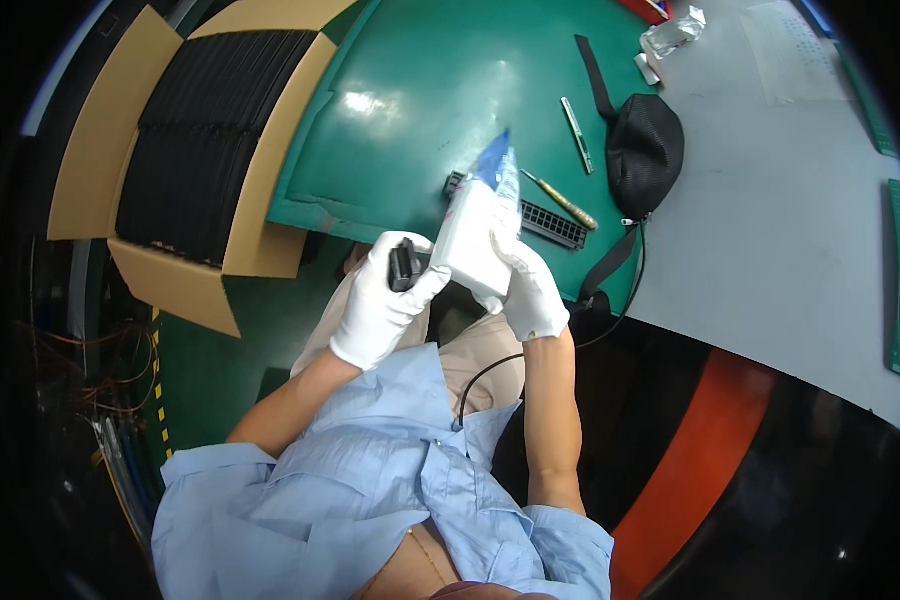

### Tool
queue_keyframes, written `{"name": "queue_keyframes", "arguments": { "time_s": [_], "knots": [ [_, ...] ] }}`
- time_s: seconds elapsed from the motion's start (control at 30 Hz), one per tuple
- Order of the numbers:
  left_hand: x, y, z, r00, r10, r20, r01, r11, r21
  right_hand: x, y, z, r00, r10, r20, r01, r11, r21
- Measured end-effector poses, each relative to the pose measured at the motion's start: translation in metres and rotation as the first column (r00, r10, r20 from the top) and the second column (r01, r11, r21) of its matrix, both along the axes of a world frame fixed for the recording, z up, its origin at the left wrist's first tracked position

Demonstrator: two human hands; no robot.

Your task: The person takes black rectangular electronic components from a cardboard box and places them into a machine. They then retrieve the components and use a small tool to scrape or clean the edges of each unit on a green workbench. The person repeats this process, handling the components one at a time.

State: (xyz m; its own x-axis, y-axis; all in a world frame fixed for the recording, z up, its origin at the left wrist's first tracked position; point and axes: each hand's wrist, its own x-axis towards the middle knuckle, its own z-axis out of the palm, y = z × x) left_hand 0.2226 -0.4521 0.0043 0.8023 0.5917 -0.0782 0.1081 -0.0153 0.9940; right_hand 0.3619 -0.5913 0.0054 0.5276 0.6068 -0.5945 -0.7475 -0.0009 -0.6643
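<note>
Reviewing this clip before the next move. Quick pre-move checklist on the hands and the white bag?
1. Left hand grips small black part: ok.
2. Right hand holds white and blue bag: ok.
3. Both hands gloved: ok.
4. Bag mouth open: cannot tell.
5. Black part inside bag: not ok, beside it.
6. Screwdriver and black slotted strip on green mat, apart from hands: ok.

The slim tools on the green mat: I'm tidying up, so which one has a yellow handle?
The screwdriver lying nearer the black slotted strip has the yellow handle; the other tool, farther up the green mat, is plain grey metal.
</note>
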Motion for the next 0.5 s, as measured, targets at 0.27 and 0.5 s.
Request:
{"name": "queue_keyframes", "arguments": {
  "time_s": [0.27, 0.5],
  "knots": [
    [-0.009, -0.01, 0.002, 0.999, -0.047, -0.006, 0.047, 0.999, 0.016, -0.017, -0.008, 0.009, 0.973, -0.199, 0.116, 0.17, 0.961, 0.218],
    [-0.019, -0.007, -0.001, 0.992, -0.129, -0.01, 0.129, 0.987, 0.097, -0.043, -0.01, 0.048, 0.844, -0.071, 0.532, 0.044, 0.997, 0.063]
  ]
}}
